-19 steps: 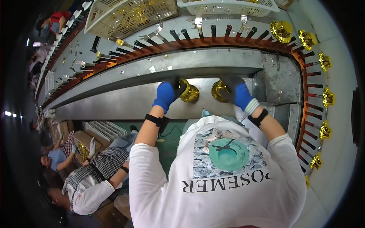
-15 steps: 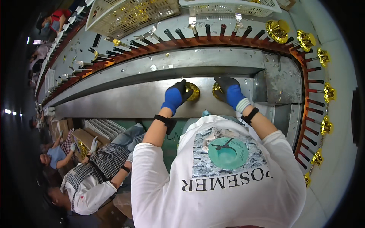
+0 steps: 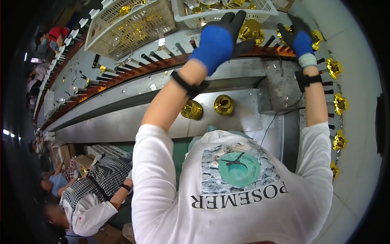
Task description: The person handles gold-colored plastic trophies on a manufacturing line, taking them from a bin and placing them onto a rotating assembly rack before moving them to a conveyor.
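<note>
Both my hands, in blue gloves with black palms and fingers, reach over the curved conveyor at the far side. My left hand (image 3: 219, 42) is open, fingers spread beside a shiny gold flared cup-shaped piece (image 3: 252, 29) on the conveyor. To the right, my right hand (image 3: 300, 36) is open too, thumb and fingers apart around another gold flared piece (image 3: 283, 35), which it partly hides; contact cannot be made out. On the steel bench nearer me stand two gold pieces, one (image 3: 191, 110) partly behind my left forearm and one (image 3: 224, 105) showing its round opening.
The conveyor carries a row of black-tipped pegs (image 3: 146, 59), with more gold pieces (image 3: 340, 103) down the right. Beyond it stand a beige plastic crate (image 3: 130, 32) and a white crate (image 3: 211, 17) holding gold and silvery parts. A co-worker in checked clothing (image 3: 91, 183) is at left.
Both hands have left the two gold pieces on the bench and moved away from me to the conveyor, the right one also rightward. The two pieces now stand on the bench.
</note>
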`<state>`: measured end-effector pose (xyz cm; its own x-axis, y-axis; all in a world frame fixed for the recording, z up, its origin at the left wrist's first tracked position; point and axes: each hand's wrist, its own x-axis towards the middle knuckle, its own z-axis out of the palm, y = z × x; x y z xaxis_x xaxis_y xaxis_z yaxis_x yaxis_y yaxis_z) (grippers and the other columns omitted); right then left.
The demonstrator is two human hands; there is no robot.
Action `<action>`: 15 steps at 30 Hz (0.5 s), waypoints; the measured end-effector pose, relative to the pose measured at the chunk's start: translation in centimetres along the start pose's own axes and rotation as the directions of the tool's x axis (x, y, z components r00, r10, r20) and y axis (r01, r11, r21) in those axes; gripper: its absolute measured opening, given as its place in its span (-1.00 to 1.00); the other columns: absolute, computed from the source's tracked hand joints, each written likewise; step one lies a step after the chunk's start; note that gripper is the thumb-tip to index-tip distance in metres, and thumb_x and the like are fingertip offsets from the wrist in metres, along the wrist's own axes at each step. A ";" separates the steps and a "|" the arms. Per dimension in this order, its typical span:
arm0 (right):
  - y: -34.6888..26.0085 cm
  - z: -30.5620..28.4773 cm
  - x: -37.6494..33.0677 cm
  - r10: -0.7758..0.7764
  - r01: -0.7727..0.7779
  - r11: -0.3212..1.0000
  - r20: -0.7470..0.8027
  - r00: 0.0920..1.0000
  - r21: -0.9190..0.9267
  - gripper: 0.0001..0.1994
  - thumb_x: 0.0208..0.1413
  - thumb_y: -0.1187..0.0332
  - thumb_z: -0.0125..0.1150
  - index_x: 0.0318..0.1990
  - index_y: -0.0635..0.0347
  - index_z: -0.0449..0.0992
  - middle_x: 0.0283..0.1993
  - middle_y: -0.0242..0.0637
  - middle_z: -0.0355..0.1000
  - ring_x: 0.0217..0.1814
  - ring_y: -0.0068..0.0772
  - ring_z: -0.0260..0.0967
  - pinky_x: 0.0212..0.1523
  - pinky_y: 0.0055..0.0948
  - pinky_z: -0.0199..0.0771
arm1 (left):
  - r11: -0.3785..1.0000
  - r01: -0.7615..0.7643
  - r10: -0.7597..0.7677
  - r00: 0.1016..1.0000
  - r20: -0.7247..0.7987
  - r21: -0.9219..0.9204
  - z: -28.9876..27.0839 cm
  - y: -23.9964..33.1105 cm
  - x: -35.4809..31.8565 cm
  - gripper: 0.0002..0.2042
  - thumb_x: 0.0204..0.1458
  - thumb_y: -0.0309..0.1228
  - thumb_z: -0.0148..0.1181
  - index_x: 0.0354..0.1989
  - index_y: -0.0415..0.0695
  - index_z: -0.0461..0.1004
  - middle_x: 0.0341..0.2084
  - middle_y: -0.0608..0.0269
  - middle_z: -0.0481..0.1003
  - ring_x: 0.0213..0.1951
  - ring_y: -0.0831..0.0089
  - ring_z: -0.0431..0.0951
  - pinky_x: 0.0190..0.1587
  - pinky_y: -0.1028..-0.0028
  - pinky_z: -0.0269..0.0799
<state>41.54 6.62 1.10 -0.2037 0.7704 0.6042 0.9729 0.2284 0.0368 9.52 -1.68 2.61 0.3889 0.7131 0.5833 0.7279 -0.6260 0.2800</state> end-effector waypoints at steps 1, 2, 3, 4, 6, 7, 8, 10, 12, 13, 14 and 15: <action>2.2 2.3 0.1 0.039 -0.049 0.975 0.049 0.998 0.219 -0.39 0.20 0.01 0.42 0.28 0.24 0.55 0.19 0.24 0.56 0.19 0.25 0.56 0.19 0.01 0.58 | 1.000 0.005 -0.004 1.000 0.031 -0.029 2.0 -0.2 2.2 -0.23 0.14 0.15 0.39 0.41 -0.07 0.37 0.03 -0.06 0.64 -0.08 -0.11 0.69 -0.09 0.04 0.63; 3.8 4.4 -0.6 0.065 -0.104 0.898 0.105 0.992 0.427 -0.38 0.22 -0.02 0.36 0.30 0.22 0.53 0.17 0.25 0.56 0.19 0.26 0.56 0.18 0.01 0.58 | 0.998 0.013 -0.009 0.998 0.064 -0.056 4.2 -0.4 3.7 -0.23 0.15 0.18 0.37 0.41 -0.04 0.37 0.02 -0.05 0.65 -0.08 -0.11 0.69 -0.09 0.05 0.63; 2.3 4.8 -0.4 0.030 -0.076 0.926 0.128 0.991 0.370 -0.40 0.21 0.01 0.37 0.26 0.26 0.55 0.13 0.25 0.60 0.14 0.28 0.58 0.15 -0.03 0.60 | 0.999 0.020 -0.023 0.996 0.081 0.030 6.0 -1.6 4.0 -0.35 0.13 0.18 0.37 0.25 0.01 0.51 -0.09 -0.01 0.68 -0.10 -0.08 0.70 -0.10 0.04 0.62; 0.3 4.4 -1.6 0.004 -0.062 0.901 0.135 0.991 0.430 -0.41 0.20 0.03 0.38 0.25 0.26 0.56 0.10 0.21 0.61 0.14 0.27 0.58 0.14 -0.03 0.60 | 0.999 0.031 -0.034 0.996 0.087 0.037 6.4 -2.3 3.2 -0.35 0.13 0.18 0.37 0.25 0.01 0.51 -0.09 -0.01 0.68 -0.10 -0.08 0.70 -0.10 0.04 0.62; -1.9 3.6 -2.9 0.009 -0.038 0.883 0.065 0.998 0.469 -0.47 0.21 0.10 0.39 0.23 0.25 0.58 0.08 0.16 0.62 0.12 0.23 0.60 0.13 -0.02 0.61 | 0.987 0.063 -0.083 0.987 0.136 0.145 6.6 -2.8 2.5 -0.47 0.09 0.14 0.39 0.04 -0.01 0.61 -0.21 0.01 0.68 -0.15 -0.05 0.70 -0.13 0.02 0.61; -2.7 2.5 -3.7 0.015 -0.044 0.883 0.067 0.998 0.467 -0.47 0.21 0.10 0.39 0.23 0.25 0.58 0.08 0.16 0.62 0.12 0.23 0.60 0.13 -0.02 0.61 | 0.996 0.042 -0.046 0.997 0.064 0.075 5.8 -3.3 1.5 -0.55 0.07 0.11 0.40 -0.10 0.00 0.64 -0.28 0.01 0.67 -0.21 -0.04 0.69 -0.17 0.03 0.60; -3.4 1.2 -4.5 -0.017 0.000 0.847 0.027 1.000 0.531 -0.49 0.21 0.15 0.39 0.23 0.24 0.58 0.09 0.14 0.62 0.11 0.20 0.60 0.13 -0.03 0.61 | 0.995 0.048 -0.061 0.987 0.151 0.084 4.1 -2.9 1.0 -0.55 0.07 0.05 0.44 -0.05 -0.04 0.64 -0.28 0.00 0.67 -0.23 -0.03 0.69 -0.20 0.06 0.60; -5.5 -1.4 -5.7 -0.054 0.051 0.790 -0.012 0.998 0.611 -0.52 0.22 0.19 0.39 0.23 0.23 0.59 0.09 0.12 0.62 0.11 0.18 0.61 0.13 -0.04 0.61 | 1.000 0.006 -0.007 0.999 -0.047 -0.017 1.0 -2.2 -1.9 -0.53 0.06 -0.04 0.51 0.02 -0.09 0.64 -0.27 -0.01 0.67 -0.25 0.01 0.70 -0.21 0.12 0.62; -7.3 -4.5 -8.2 -0.150 0.163 0.748 -0.075 0.986 0.643 -0.54 0.21 0.24 0.41 0.23 0.20 0.59 0.13 0.08 0.61 0.13 0.16 0.60 0.15 -0.08 0.61 | 0.984 0.098 -0.102 0.995 -0.020 -0.152 -2.9 -0.8 -5.8 -0.50 0.05 -0.12 0.55 0.09 -0.14 0.63 -0.25 -0.02 0.67 -0.25 0.04 0.70 -0.18 0.17 0.62; -9.2 -5.0 -10.4 -0.163 0.136 0.760 -0.016 0.986 0.635 -0.51 0.19 0.25 0.43 0.25 0.19 0.57 0.15 0.07 0.61 0.15 0.16 0.59 0.17 -0.07 0.60 | 0.973 0.171 -0.166 0.985 0.042 -0.157 -4.0 -0.6 -8.6 -0.50 0.05 -0.11 0.55 0.09 -0.14 0.64 -0.24 -0.03 0.68 -0.26 0.05 0.70 -0.18 0.17 0.62; -11.2 -5.0 -12.8 -0.178 0.113 0.772 0.042 0.983 0.626 -0.49 0.16 0.25 0.45 0.26 0.18 0.56 0.17 0.07 0.60 0.17 0.16 0.58 0.19 -0.06 0.59 | 0.957 0.243 -0.229 0.968 0.101 -0.156 -4.6 -1.2 -11.7 -0.50 0.05 -0.11 0.54 0.08 -0.13 0.64 -0.22 -0.04 0.68 -0.27 0.06 0.70 -0.18 0.18 0.62; -12.8 -4.8 -14.5 -0.247 0.093 0.748 0.145 0.958 0.658 -0.47 0.15 0.27 0.46 0.28 0.17 0.54 0.17 0.07 0.59 0.17 0.17 0.58 0.20 -0.04 0.58 | 0.943 0.319 -0.298 0.937 0.182 -0.096 -4.6 -2.9 -15.1 -0.50 0.05 -0.11 0.54 0.09 -0.14 0.64 -0.23 -0.05 0.68 -0.27 0.05 0.70 -0.18 0.17 0.62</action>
<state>32.58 -10.27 -4.31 -0.4517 0.7679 0.4542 0.6362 0.6341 -0.4395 -1.05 -12.06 -3.47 0.2498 0.9122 0.3246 0.7564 -0.3932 0.5228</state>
